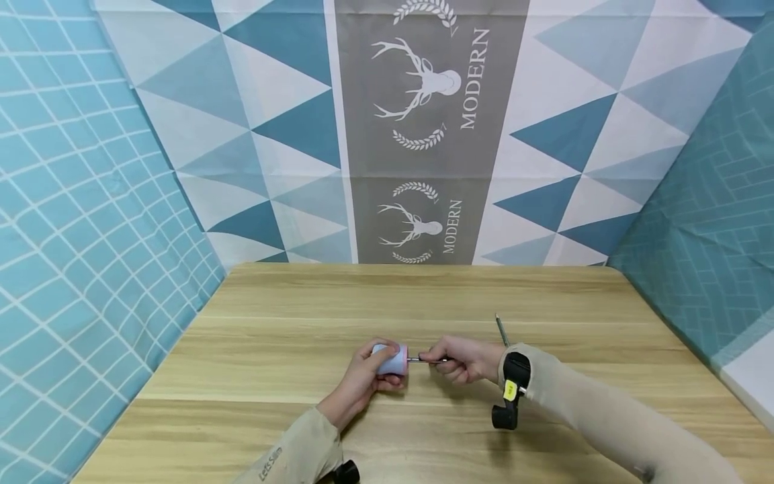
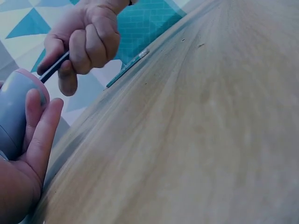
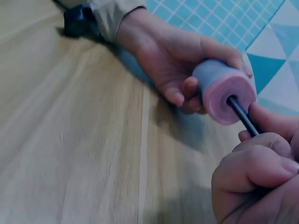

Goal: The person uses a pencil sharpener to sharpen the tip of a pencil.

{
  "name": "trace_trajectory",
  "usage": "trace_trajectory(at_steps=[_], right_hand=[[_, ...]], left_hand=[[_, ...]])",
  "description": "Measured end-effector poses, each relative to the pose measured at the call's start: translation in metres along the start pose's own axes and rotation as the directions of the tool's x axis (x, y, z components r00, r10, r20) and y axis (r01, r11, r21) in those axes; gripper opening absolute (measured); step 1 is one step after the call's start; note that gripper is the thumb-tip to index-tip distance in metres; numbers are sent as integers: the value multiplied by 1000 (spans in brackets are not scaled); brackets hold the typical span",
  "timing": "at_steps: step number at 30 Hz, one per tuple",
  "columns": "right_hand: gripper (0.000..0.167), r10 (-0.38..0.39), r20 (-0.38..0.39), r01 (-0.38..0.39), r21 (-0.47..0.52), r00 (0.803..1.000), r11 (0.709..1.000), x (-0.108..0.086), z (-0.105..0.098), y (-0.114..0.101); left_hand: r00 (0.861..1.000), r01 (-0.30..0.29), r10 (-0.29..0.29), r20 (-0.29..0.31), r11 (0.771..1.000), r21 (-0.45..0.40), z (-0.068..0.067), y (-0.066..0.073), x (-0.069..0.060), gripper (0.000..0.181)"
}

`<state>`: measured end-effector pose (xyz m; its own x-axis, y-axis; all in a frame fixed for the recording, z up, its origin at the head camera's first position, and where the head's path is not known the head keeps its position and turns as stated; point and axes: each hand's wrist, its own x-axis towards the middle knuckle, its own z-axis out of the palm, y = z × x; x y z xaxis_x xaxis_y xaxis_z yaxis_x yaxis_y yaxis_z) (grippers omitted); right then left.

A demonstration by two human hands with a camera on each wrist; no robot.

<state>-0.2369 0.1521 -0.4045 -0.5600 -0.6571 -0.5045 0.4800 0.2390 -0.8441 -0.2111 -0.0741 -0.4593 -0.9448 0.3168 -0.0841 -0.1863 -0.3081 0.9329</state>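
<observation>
My left hand [image 1: 365, 374] grips a light blue pencil sharpener [image 1: 387, 363] with a pink end face, held on its side over the table. In the right wrist view, a dark pencil [image 3: 244, 116] goes into the round hole in the pink face [image 3: 219, 103]. My right hand [image 1: 464, 359] pinches that pencil between thumb and curled fingers, a short way from the sharpener. The pencil's tip is hidden inside the sharpener. A second pencil [image 1: 501, 328], greenish, lies on the table behind the right wrist; the left wrist view shows it too [image 2: 128, 67].
Both hands work above a wooden table [image 1: 272, 323]. Patterned cloth [image 1: 290, 134] hangs behind it, with tiled-pattern cloth [image 1: 72, 202] to the left and teal cloth [image 1: 713, 222] to the right. A black wrist camera [image 1: 504, 415] sticks out below the right cuff.
</observation>
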Motion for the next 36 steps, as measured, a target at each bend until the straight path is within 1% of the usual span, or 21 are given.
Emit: trace_trajectory(at_steps=[3, 5, 6, 7, 8, 9, 10, 11, 13, 14, 15, 16, 17, 18, 21, 24, 26, 27, 30, 34, 36], right_hand=[[32, -62, -57, 57, -80, 996, 995, 0, 1, 2], [36, -159, -134, 131, -199, 978, 971, -1, 3, 1], [39, -229, -166, 174, -291, 959, 941, -2, 4, 1], [39, -317, -181, 222, -408, 931, 885, -3, 6, 0], [38, -407, -172, 265, -527, 897, 807, -4, 7, -1], [37, -494, -142, 296, -649, 858, 701, -5, 8, -2], [34, -570, -94, 311, -760, 816, 570, -6, 9, -2], [31, -640, -31, 319, -848, 768, 424, -7, 10, -3], [24, -733, 117, 307, -943, 670, 130, -9, 10, -4], [21, -753, 189, 298, -954, 631, 11, -9, 10, -3], [18, -761, 251, 280, -955, 598, -95, -9, 10, -3], [16, -763, 305, 257, -948, 569, -187, -9, 9, -2], [14, -763, 352, 230, -935, 542, -268, -9, 9, -1], [13, -756, 389, 194, -921, 527, -339, -8, 8, 1], [17, -731, 484, 82, -855, 481, -512, -4, 6, 5], [34, -709, 566, -18, -776, 421, -630, 4, 4, 8], [41, -701, 611, -72, -733, 367, -676, 9, 4, 9], [42, -700, 627, -92, -719, 342, -689, 11, 3, 9], [43, -697, 658, -134, -693, 284, -708, 15, 3, 9], [44, -697, 671, -114, -695, 254, -710, 18, 4, 8], [42, -710, 659, -60, -721, 249, -691, 19, 5, 8]], left_hand=[[1000, 4, -4, -4, 1000, -4, 0, 0, 0, 7], [1000, 6, -6, -1, 1000, -9, 0, 1, 0, 8], [1000, 8, -8, 0, 1000, -12, 0, 2, 0, 8], [1000, 12, -12, -1, 1000, -17, -1, 2, 0, 9], [1000, 15, -15, -1, 1000, -22, -1, 2, 1, 9], [1000, 15, -15, 1, 1000, -24, -1, 3, 1, 9], [1000, 17, -17, 0, 999, -28, -1, 3, 1, 9], [1000, 20, -21, -3, 999, -33, -1, 3, 1, 9], [1000, 22, -22, -10, 999, -41, -1, 2, 1, 10], [1000, 22, -23, -14, 999, -44, -1, 2, 2, 10], [1000, 20, -21, -15, 999, -45, -1, 2, 1, 11], [1000, 21, -22, -17, 999, -48, -2, 2, 2, 11], [1000, 22, -23, -21, 998, -51, -2, 2, 2, 12], [1000, 22, -23, -21, 998, -53, -2, 2, 2, 12], [999, 25, -26, -19, 998, -60, -2, 1, 3, 13], [999, 33, -33, -9, 998, -59, -2, 1, 2, 13], [999, 40, -40, 0, 998, -55, -2, 2, 2, 12], [999, 44, -43, 4, 998, -54, -3, 2, 2, 12], [999, 50, -50, 10, 997, -52, -3, 2, 2, 12], [999, 49, -49, 10, 998, -41, -3, 2, 2, 14], [999, 50, -50, 4, 998, -37, -3, 3, 2, 13]])
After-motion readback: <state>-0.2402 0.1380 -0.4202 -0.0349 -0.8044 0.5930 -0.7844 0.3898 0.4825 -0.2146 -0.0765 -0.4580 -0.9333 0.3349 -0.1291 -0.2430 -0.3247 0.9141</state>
